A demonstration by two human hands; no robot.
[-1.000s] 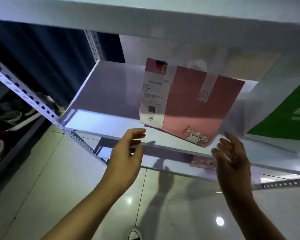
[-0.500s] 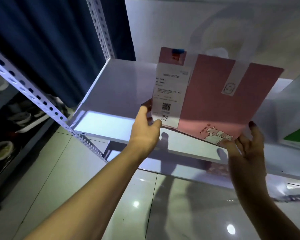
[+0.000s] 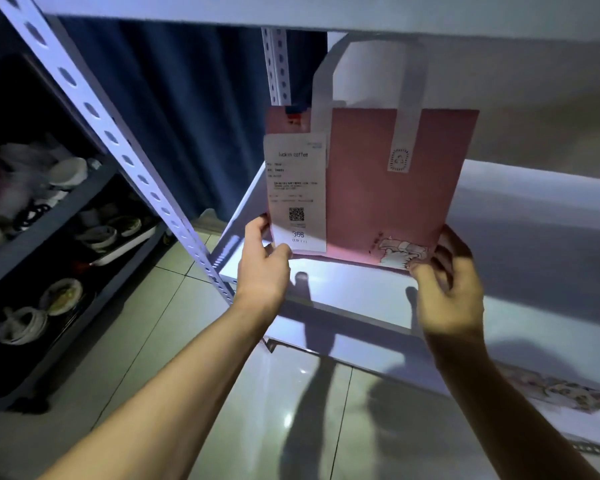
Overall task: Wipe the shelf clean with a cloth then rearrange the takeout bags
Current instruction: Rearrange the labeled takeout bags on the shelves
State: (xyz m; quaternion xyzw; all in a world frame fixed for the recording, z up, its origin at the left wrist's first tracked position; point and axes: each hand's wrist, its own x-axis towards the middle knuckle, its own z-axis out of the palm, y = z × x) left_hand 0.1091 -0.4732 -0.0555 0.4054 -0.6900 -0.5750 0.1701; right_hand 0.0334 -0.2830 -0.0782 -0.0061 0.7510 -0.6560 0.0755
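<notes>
Pink paper takeout bag (image 3: 388, 188) with white handles now stands upright over the white metal shelf (image 3: 361, 289), pinched at its lower corners by left hand (image 3: 262, 268) and right hand (image 3: 447, 285); earlier both hovered empty, so rearranging has begun.

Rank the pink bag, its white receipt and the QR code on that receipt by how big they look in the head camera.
1. Pink bag, largest.
2. White receipt, covering the bag's left part.
3. QR code, a small square on the receipt.

Pink takeout bag (image 3: 388, 188) upright on white shelf (image 3: 361, 289), left hand (image 3: 264, 265) and right hand (image 3: 447, 289) at its lower corners
</notes>
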